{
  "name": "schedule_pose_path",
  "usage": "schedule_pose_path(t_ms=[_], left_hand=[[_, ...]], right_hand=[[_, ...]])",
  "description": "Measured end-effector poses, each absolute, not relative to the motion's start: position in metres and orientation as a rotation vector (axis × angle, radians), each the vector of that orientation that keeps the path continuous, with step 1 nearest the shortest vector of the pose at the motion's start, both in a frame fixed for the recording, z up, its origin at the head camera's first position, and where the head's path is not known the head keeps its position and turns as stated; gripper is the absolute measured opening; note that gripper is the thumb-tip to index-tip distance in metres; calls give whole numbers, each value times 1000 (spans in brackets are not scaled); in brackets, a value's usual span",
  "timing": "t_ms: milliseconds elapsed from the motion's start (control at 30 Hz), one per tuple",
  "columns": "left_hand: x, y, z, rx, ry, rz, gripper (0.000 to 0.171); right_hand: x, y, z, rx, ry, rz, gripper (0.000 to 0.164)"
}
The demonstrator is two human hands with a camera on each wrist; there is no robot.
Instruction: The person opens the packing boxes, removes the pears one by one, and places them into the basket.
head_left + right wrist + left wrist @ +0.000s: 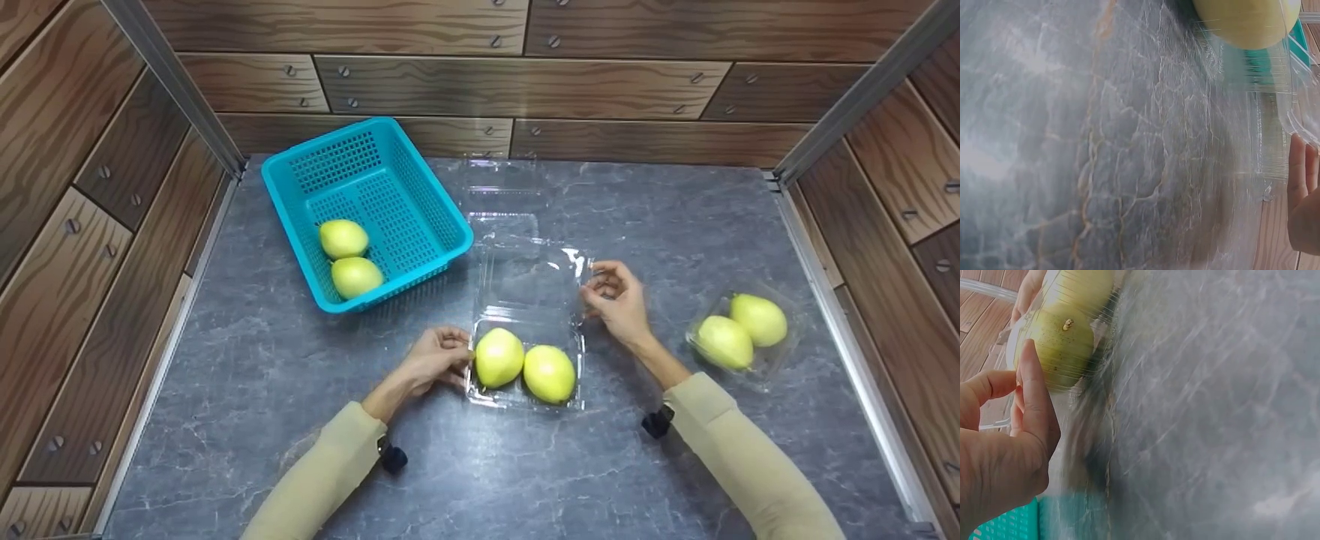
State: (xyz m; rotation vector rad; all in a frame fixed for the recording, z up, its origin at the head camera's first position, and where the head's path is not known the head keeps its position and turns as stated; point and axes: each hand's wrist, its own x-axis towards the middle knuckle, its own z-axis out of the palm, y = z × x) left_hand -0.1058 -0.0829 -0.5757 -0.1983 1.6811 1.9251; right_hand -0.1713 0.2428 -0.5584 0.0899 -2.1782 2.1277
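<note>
A clear plastic clamshell box (525,407) lies on the table with its lid (517,281) folded back. Side by side in its base sit two yellow-green pears, the left pear (499,358) and the right pear (550,373). My left hand (435,358) pinches the left rim of the base between thumb and fingers. Up close in the left wrist view, that hand (1022,410) is right beside a pear (1064,346) behind the ribbed plastic. My right hand (619,300) pinches the lid's right edge; its fingertips (1297,143) are at the clear plastic in the right wrist view.
A turquoise basket (450,238) at back left holds two pears (357,277). Behind the open lid lies more clear plastic packaging (502,180). On the right stands another clear box (780,356) with two pears (759,319). Wood-patterned walls (525,86) enclose the grey table.
</note>
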Motion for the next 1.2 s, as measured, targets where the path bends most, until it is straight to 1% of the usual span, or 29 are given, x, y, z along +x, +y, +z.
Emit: schedule_pose_path(t_ms=[567, 700, 967, 1200], left_hand=[[-85, -80, -577, -178, 1641, 1964, 25], [-84, -79, -578, -163, 1636, 1972, 25], [-84, -79, -578, -167, 1642, 1970, 24], [-83, -80, -576, -159, 1651, 1972, 24]], right_hand=[[-178, 244, -567, 17, -2275, 2279, 45], [-181, 245, -570, -64, -2312, 2348, 50], [-188, 248, -573, -240, -2424, 2403, 52], [-191, 250, -575, -319, -2449, 2507, 62]])
